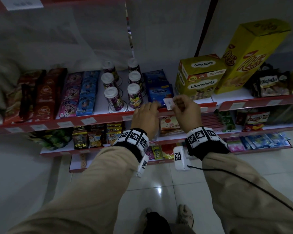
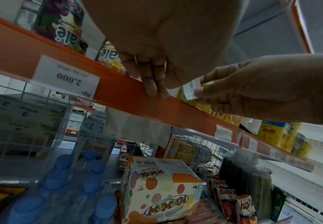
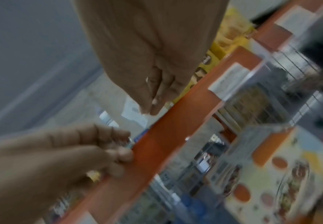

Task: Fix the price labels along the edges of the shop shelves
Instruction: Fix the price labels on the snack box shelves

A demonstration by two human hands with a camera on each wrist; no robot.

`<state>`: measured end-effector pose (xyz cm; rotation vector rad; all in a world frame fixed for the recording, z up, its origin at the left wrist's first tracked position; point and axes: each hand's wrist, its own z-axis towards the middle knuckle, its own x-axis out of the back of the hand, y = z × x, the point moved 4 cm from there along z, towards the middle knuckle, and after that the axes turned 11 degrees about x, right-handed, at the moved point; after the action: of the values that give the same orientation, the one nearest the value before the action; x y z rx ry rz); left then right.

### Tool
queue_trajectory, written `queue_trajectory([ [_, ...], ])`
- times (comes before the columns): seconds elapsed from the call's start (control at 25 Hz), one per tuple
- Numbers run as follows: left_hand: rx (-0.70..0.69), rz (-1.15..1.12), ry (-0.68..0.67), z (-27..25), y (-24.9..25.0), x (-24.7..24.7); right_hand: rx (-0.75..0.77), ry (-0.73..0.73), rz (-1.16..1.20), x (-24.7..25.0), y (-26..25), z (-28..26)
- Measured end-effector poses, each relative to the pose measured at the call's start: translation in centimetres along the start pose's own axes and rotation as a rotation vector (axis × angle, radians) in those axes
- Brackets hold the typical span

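We're standing at the snack shelves, both hands up at the red edge strip [image 1: 208, 105] of the shelf with the drink cups. Our right hand [image 1: 187, 109] pinches a small white price label [image 1: 169, 103] between thumb and fingertips, holding it just above the strip, at about 3 o'clock from our left hand [image 1: 145, 116]. In the left wrist view the same slip [image 2: 192, 89] shows a few printed digits, too small to read fully.

Our left hand holds nothing; its fingers [image 2: 153, 87] are fairly straight and pressed together against the front of the strip, right beside the spot where the slip hangs. The right wrist view is blurry, so no finer detail from there.

At 9 o'clock from the left hand, another label [image 2: 66, 75] already sits in the strip's clear holder, reading "2.000". More labels line the strip further along in both directions.

Behind the hands at 12 o'clock there's a blue packet [image 1: 160, 91], with the cups [image 1: 134, 95] at 11 o'clock and the yellow Chocolatos box [image 1: 200, 76] at 1 o'clock. A Momogi box [image 2: 162, 188] stands on the shelf below.
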<state>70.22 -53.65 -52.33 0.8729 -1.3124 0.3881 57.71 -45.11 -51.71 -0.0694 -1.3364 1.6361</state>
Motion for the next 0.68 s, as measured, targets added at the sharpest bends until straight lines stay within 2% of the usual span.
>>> queue_trajectory([
  [0.16, 0.028, -0.035, 0.042, 0.1, 0.2, 0.0, -0.199, 0.05, 0.388, -0.9, 0.5, -0.3],
  [0.28, 0.052, -0.034, 0.059, 0.4, 0.1, -0.1, -0.284, 0.047, 0.442, -1.6, 1.2, -1.0],
  [0.36, 0.045, 0.027, 0.068, 0.6, 0.1, -0.2, -0.281, 0.015, 0.445, -1.8, 1.5, -1.1],
  [0.48, 0.024, 0.089, 0.076, 0.8, 0.2, -0.3, -0.182, -0.092, 0.324, -1.6, 1.5, -0.7],
  [0.68, -0.025, 0.105, 0.086, 0.8, 0.1, 0.2, 0.156, -0.22, -0.012, 0.0, -0.1, 0.7],
])
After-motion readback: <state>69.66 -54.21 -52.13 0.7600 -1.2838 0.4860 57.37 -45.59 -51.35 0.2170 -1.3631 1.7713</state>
